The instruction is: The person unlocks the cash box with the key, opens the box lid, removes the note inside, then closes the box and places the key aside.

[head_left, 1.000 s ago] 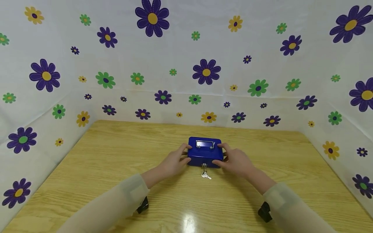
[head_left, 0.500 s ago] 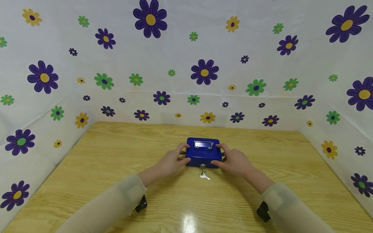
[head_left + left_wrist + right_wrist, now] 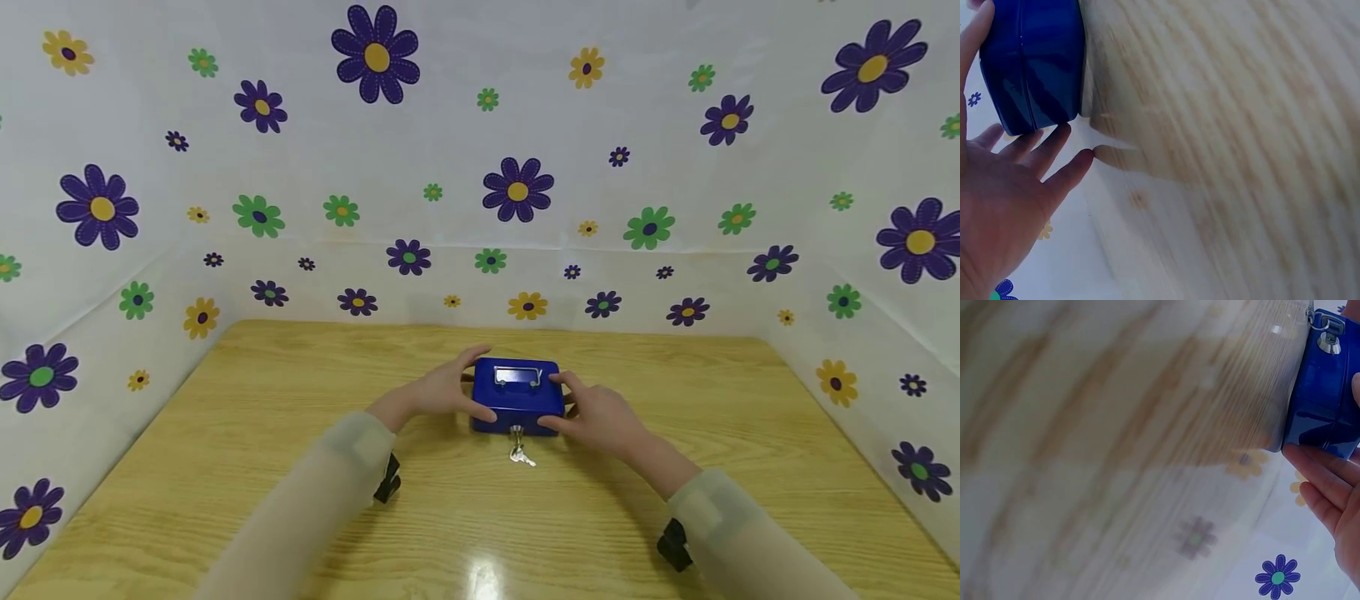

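The left hand (image 3: 441, 392) loosens, spread around one end of the box (image 3: 517, 401) — the right hand (image 3: 603, 421) still grips the other — leaving a seemingly one-sided hold.

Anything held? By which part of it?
Yes: the blue box, by its right end. Right hand: thumb at the front, index finger at the top edge. Left hand is spread at the left end, not visibly gripping.

We saw a glossy deep-blue rectangular metal box (image 3: 517, 401), its silver handle (image 3: 517, 368), silver metal keys (image 3: 522, 456), a yellow-brown wood-grained tabletop (image 3: 465, 517), white cloth walls (image 3: 300, 171) that bore purple, green and yellow flowers (image 3: 517, 192), cream cloth sleeves (image 3: 307, 492)
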